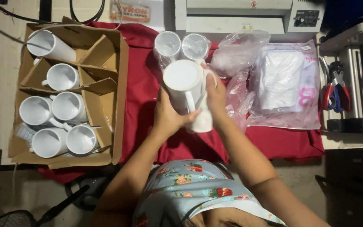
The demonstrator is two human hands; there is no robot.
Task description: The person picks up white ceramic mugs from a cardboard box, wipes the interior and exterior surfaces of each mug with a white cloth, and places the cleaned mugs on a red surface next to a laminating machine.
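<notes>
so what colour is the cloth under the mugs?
Red cloth, clearest in the head view.

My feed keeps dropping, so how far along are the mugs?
Looks done: two bagged mugs stand on the red cloth. In hand: both hands, left and right, hold a white mug. Left: six mugs in the box.

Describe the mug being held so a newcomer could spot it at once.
Start at the red cloth covering the table, between the cardboard box of white mugs on the left and the plastic bags on the right. Over its middle, the left hand and right hand grip one white mug. It is the only mug lifted off the cloth and in hands.
</notes>
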